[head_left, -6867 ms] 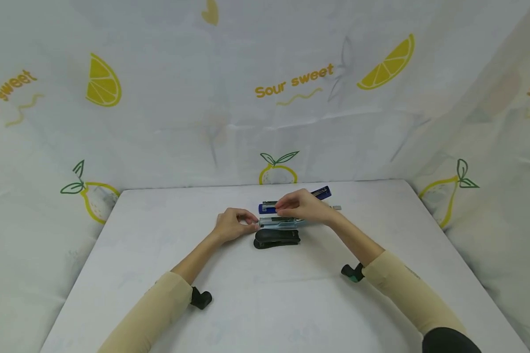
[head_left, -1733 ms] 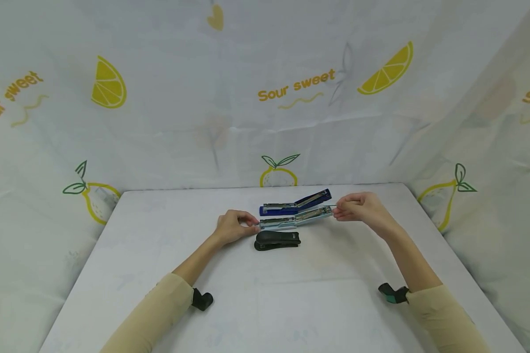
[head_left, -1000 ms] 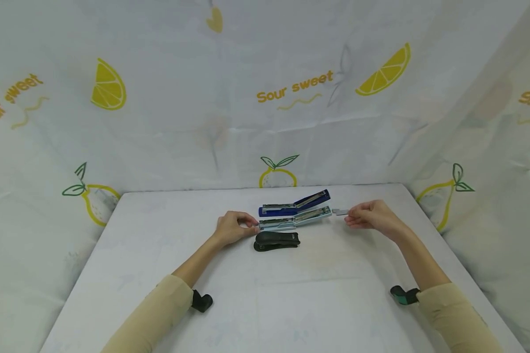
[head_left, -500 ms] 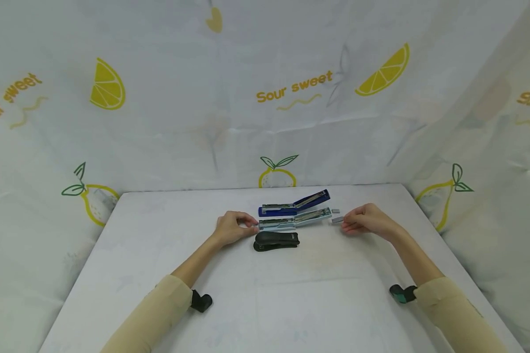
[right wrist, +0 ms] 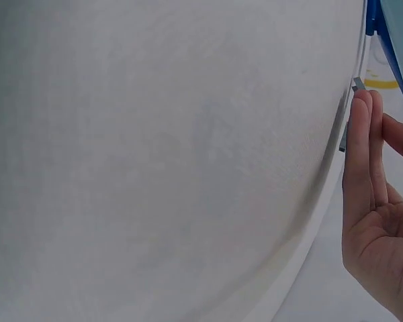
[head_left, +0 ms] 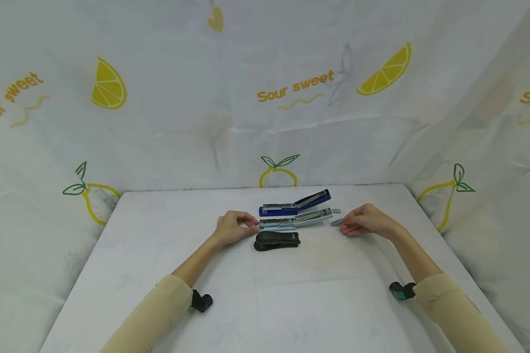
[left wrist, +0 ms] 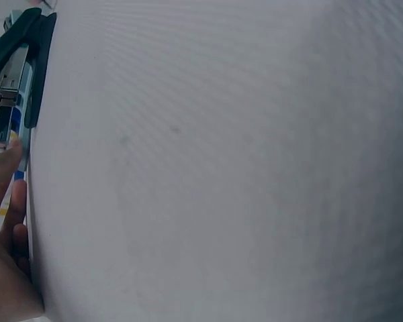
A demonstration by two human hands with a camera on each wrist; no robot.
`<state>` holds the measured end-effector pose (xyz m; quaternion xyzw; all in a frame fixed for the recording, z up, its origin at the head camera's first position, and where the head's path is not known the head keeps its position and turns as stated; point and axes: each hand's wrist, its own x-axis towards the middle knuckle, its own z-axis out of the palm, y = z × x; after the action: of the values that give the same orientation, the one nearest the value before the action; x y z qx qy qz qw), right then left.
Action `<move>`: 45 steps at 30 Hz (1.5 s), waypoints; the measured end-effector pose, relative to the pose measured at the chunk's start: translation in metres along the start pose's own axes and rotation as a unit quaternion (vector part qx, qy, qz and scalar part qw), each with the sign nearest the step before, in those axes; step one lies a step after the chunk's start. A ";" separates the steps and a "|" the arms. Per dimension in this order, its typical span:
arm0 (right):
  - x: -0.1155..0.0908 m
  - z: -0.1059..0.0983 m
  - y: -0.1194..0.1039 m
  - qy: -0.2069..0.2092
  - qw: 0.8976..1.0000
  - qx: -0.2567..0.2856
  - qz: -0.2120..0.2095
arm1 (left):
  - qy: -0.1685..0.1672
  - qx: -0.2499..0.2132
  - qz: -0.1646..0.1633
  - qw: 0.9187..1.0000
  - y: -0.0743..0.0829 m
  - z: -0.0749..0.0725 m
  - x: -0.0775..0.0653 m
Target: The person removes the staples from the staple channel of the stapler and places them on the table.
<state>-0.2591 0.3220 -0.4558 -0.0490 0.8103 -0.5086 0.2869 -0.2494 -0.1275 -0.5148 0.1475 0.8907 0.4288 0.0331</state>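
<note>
My left hand (head_left: 235,224) pinches the left end of a light blue stapler (head_left: 314,215), which lies unfolded with its metal channel showing. In the left wrist view, the thumb and fingers of this hand are at the tip of that stapler (left wrist: 27,151). To the right of the stapler, my right hand (head_left: 367,220) holds a small grey strip of staples (head_left: 337,222) at its fingertips, low over the table. A second grey staple strip (head_left: 336,211) lies just behind it. In the right wrist view, the fingers (right wrist: 359,161) partly hide the strips.
Behind the light blue stapler, a dark blue stapler (head_left: 279,211) also lies unfolded. A folded black stapler (head_left: 277,240) lies in front. All rest on a white-covered table (head_left: 265,304), with a lemon-print curtain (head_left: 181,127) behind.
My right hand has left the staplers, drawn right with a staple strip, then lowered it in front of the other strip. The left hand stays at the light blue stapler's end.
</note>
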 end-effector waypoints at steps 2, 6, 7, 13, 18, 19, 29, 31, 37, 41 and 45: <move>0.002 0.001 0.000 0.001 1.000 -0.005 0.005 | 0.001 0.000 -0.003 1.000 -0.001 0.000 -0.001; 0.004 0.003 0.000 0.001 1.000 -0.011 0.012 | 0.001 -0.005 -0.008 1.000 -0.002 -0.002 -0.004; 0.004 0.003 0.001 0.002 1.000 -0.011 0.014 | 0.001 -0.007 -0.008 1.000 -0.002 -0.002 -0.005; 0.002 0.003 0.002 0.003 1.000 -0.017 0.012 | -0.001 -0.021 -0.018 1.000 -0.001 -0.004 -0.007; 0.002 0.001 0.005 0.003 1.000 -0.022 0.009 | -0.006 -0.046 -0.037 0.998 0.000 -0.005 -0.011; 0.002 0.000 0.005 0.005 1.000 -0.021 0.011 | -0.007 -0.050 -0.040 0.998 0.000 -0.005 -0.013; -0.001 -0.001 0.007 0.001 1.000 -0.012 0.013 | -0.037 -0.054 -0.049 0.997 0.002 -0.007 -0.022; -0.001 -0.001 0.006 -0.001 1.000 -0.009 0.011 | -0.048 -0.048 -0.046 0.997 0.003 -0.009 -0.024; -0.003 -0.001 0.007 0.001 1.000 -0.010 0.014 | -0.081 -0.017 -0.018 0.996 0.006 -0.011 -0.031; -0.005 -0.002 0.005 -0.001 1.000 -0.021 0.010 | -0.091 -0.006 -0.020 0.996 0.008 -0.012 -0.037; -0.009 -0.003 0.000 0.003 0.999 -0.042 -0.003 | -0.088 0.002 -0.012 0.996 0.009 -0.012 -0.042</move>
<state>-0.2532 0.3276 -0.4512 -0.0619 0.8319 -0.4749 0.2803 -0.2095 -0.1432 -0.5037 0.1739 0.8867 0.4123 0.1162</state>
